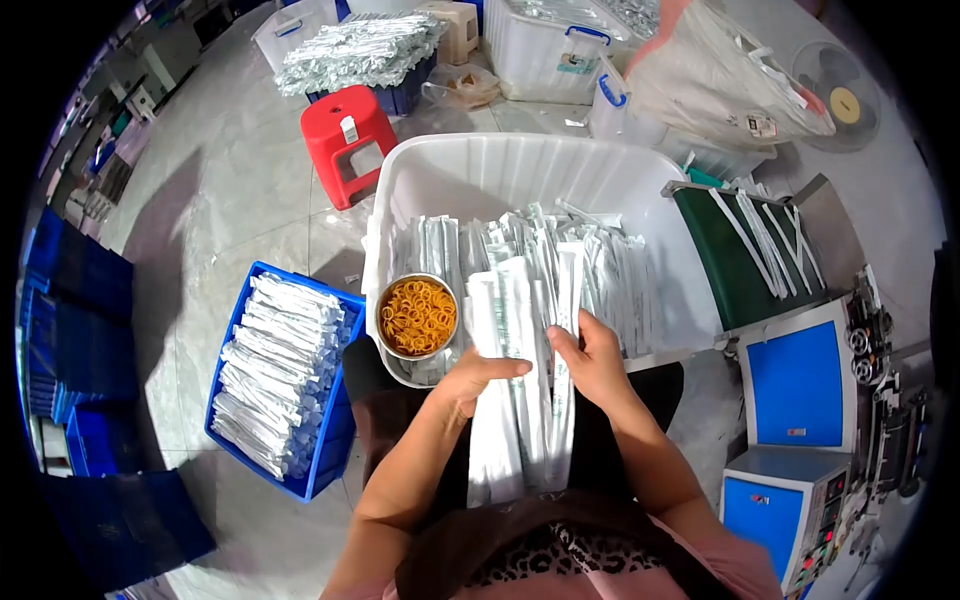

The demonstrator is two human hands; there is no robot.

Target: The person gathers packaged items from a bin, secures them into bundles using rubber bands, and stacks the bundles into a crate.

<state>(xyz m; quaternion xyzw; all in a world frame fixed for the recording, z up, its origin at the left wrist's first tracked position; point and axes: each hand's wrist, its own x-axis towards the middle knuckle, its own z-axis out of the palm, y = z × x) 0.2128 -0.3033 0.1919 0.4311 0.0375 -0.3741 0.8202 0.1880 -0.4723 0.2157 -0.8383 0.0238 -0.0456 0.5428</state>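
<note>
Because the long packets would likely splay loose, I hold them two-handed across the near rim of the tub: left hand thumb pressed over, fingers hidden; right hand pinching their right edge. Orange rings sit within reach.

Prob. a factory/pkg. workshop: machine w/ blue panels & red lights, plus green conveyor belt, off R edge of big white tub; blue crate full of wrapped strips off L edge; bulk bins past far edge.
</note>
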